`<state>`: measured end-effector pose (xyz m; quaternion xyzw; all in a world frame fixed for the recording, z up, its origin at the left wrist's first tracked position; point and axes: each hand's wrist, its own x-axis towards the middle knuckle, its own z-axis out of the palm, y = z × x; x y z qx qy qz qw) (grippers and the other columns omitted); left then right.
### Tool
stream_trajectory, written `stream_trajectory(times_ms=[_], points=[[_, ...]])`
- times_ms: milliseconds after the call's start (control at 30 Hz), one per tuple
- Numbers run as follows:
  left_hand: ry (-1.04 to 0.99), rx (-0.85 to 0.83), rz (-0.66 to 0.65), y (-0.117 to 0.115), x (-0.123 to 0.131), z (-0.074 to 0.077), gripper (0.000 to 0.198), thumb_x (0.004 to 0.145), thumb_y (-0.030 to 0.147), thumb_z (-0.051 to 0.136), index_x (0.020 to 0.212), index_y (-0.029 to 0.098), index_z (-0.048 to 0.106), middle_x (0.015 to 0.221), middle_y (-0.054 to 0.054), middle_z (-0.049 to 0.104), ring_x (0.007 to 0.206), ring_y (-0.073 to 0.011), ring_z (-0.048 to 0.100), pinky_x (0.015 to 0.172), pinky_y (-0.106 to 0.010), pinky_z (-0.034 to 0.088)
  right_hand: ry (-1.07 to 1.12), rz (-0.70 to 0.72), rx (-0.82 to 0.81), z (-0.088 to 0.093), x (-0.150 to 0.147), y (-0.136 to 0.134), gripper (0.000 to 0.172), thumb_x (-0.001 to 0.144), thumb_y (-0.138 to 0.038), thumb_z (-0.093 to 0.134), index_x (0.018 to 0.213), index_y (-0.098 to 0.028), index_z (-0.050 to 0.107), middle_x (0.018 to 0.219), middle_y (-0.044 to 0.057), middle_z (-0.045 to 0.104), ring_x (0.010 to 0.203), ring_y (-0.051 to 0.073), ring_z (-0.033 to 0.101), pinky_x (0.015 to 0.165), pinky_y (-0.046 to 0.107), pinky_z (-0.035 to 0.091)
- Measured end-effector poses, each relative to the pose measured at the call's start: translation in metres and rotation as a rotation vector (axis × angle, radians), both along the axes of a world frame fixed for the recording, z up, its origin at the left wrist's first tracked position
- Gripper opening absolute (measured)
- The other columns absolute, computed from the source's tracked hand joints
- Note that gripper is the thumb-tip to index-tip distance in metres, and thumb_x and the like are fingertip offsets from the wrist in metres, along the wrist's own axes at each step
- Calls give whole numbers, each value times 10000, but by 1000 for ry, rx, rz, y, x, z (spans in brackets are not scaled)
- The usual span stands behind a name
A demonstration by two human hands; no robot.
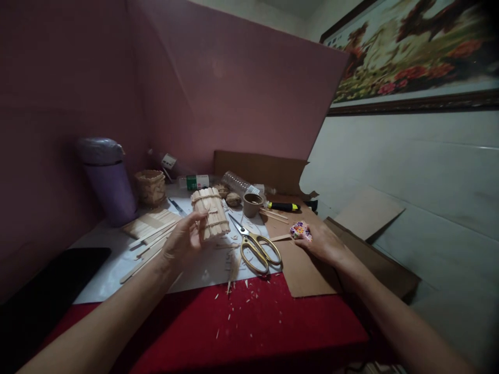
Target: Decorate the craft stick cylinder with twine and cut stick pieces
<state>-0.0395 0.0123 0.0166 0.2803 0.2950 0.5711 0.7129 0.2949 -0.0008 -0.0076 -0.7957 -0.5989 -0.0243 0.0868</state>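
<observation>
My left hand [191, 234] is closed around a small holder of upright wooden craft sticks [210, 210], bound with twine near its top and bottom. A little twine bow sits at its middle, and the holder leans slightly above the white paper. On the right, my right hand [322, 241] grips a small, rounded thing with a multicoloured pattern [300, 230]; its exact kind is not clear. A craft stick [281, 238] lies just left of it on cardboard [310, 275]. Between both hands, gold-handled scissors [255, 246] lie with blades partly apart.
Loose craft sticks [150, 241] and a craft knife [177, 208] lie left. Behind stand a woven-looking pot [150, 188], purple tumbler [111, 189], brown cup [252, 205], walnuts [233, 199] and plastic bottles [236, 182]. A black-yellow cutter [284, 206] lies right; wood scraps litter the red cloth [249, 322].
</observation>
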Motion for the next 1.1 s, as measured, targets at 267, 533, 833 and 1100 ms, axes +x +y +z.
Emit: stream_trajectory(times_ms=[267, 533, 833, 1100], points=[[-18, 76, -122, -1, 0, -10, 349, 741, 219, 703, 1067, 98, 664, 910, -152, 726, 805, -283, 699, 774, -454, 589, 182, 121, 92, -8, 11, 6, 284, 841, -341, 551, 1029, -191, 701, 1064, 144, 723, 986, 307, 654, 812, 366, 467], [-34, 138, -166, -2, 0, -12, 381, 750, 174, 695, 1123, 110, 654, 1029, -136, 728, 911, -261, 693, 832, -407, 580, 766, 146, 187, -5, 15, -1, 219, 784, -383, 592, 632, -230, 553, 593, 24, 577, 568, 181, 536, 501, 276, 403], [-17, 135, -171, -4, 3, -7, 540, 729, 114, 661, 1261, 75, 576, 1039, -148, 728, 919, -264, 697, 852, -393, 565, 1567, 172, 354, 50, -15, -41, 267, 649, -247, 742, 862, -183, 597, 602, -63, 410, 454, 61, 350, 328, 141, 231], [34, 253, -280, -8, 3, -12, 438, 747, 156, 699, 1178, 121, 625, 1111, -153, 706, 959, -254, 687, 844, -360, 558, 1376, 412, -31, 63, -89, -91, 421, 820, -579, 585, 675, -184, 580, 530, -12, 521, 360, 67, 382, 334, 201, 269]])
